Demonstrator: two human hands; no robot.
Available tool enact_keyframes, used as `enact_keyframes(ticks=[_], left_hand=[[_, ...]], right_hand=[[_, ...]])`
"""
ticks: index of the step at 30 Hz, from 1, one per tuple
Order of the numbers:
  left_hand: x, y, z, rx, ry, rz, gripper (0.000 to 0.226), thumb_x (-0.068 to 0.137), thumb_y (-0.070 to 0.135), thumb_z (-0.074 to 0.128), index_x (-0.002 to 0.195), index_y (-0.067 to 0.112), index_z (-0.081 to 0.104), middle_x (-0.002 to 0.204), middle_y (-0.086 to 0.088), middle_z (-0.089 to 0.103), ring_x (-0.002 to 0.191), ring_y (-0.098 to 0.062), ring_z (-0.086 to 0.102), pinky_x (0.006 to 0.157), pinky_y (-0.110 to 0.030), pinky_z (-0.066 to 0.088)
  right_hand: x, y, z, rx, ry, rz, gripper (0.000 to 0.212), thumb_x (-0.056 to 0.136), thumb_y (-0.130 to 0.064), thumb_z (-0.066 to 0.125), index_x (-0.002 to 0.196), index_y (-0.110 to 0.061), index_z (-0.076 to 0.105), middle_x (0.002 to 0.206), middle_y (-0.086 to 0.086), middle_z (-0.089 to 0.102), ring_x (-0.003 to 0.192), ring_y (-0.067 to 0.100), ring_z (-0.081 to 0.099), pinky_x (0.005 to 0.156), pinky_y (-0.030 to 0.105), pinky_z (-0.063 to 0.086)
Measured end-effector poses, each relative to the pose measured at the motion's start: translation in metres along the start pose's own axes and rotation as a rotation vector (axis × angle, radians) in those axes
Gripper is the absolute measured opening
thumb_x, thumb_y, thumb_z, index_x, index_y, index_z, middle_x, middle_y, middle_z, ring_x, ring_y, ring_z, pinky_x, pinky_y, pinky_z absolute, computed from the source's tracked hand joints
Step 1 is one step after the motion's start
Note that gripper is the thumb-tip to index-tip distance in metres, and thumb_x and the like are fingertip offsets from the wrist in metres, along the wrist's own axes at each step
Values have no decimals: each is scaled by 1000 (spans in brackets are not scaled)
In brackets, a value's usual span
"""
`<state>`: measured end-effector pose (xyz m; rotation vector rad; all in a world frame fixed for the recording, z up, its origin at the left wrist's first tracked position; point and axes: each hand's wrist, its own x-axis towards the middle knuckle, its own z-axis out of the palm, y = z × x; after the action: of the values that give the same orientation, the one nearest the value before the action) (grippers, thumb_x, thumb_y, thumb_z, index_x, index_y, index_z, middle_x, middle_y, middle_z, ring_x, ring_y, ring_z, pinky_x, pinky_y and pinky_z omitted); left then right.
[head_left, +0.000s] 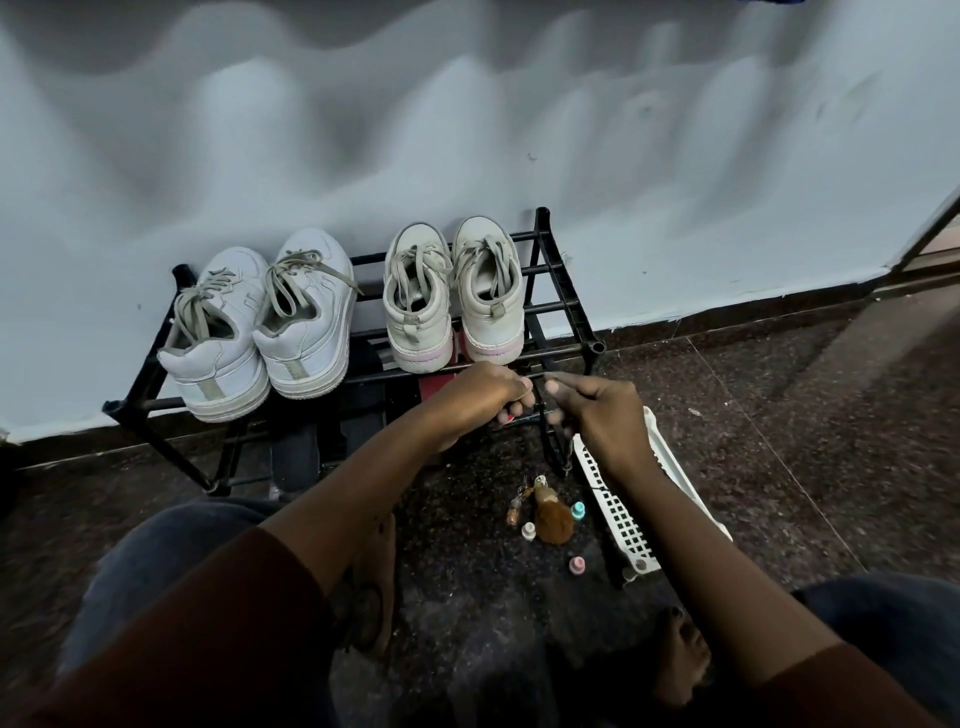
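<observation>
A black shoe rack stands against the wall. Its top shelf carries a white sneaker pair on the left and a cream high-top pair on the right. My left hand and my right hand meet at the rack's front bar near its right end. The fingers of both hands are curled, and they pinch a thin dark cord that hangs down between them. Where the cord sits on the bar is hidden by the hands.
A white plastic basket lies on its side on the dark floor to the right. Beside it lie a brown fluffy keychain, a small charm and teal, white and pink caps. My bare feet and knees frame them.
</observation>
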<state>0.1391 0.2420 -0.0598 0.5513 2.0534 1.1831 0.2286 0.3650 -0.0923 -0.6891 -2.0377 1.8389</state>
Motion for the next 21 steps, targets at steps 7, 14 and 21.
enact_keyframes(ticks=[7,14,21], left_hand=[[-2,-1,5,22,-38,0,29,99,19,44,76,13,60,67,2,54,57,-7,45,62,-20,38],[-2,6,-4,-74,10,-8,29,100,18,42,78,10,58,67,0,53,54,-7,46,56,-17,38],[-1,9,-4,-95,21,-21,29,99,18,43,77,10,60,66,0,54,54,-8,46,56,-20,37]], right_hand=[[1,5,0,-22,-107,54,15,86,-3,61,95,4,70,64,11,62,46,4,49,44,15,38],[5,29,-11,-537,20,13,15,84,-12,66,93,-4,73,79,11,71,64,8,55,47,4,31],[4,43,-18,-688,54,25,31,86,-11,63,57,-22,62,68,7,64,69,23,64,60,20,41]])
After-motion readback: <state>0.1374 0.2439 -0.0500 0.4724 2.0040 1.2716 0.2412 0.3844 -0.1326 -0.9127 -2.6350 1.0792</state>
